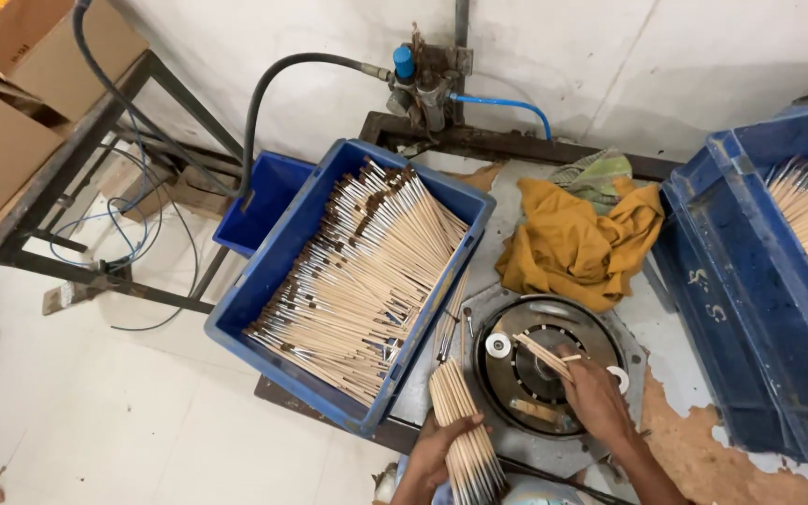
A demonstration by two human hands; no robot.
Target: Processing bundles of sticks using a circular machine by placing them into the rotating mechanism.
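Observation:
My left hand (437,452) grips a thick bundle of thin wooden sticks (463,425) with dark tips, held near the bottom edge of the view. My right hand (596,397) rests over a round metal disc machine (544,374) and pinches a few sticks (542,354) that point up-left across the disc. A blue plastic crate (278,252) to the left of the disc is filled with many more sticks (362,271), lying in a slanted pile.
A yellow cloth (577,243) lies behind the disc. A second blue crate (750,309) with sticks stands at the right. A black hose and valve (418,79) hang on the wall. Cardboard boxes (11,103) sit on a metal rack at the left.

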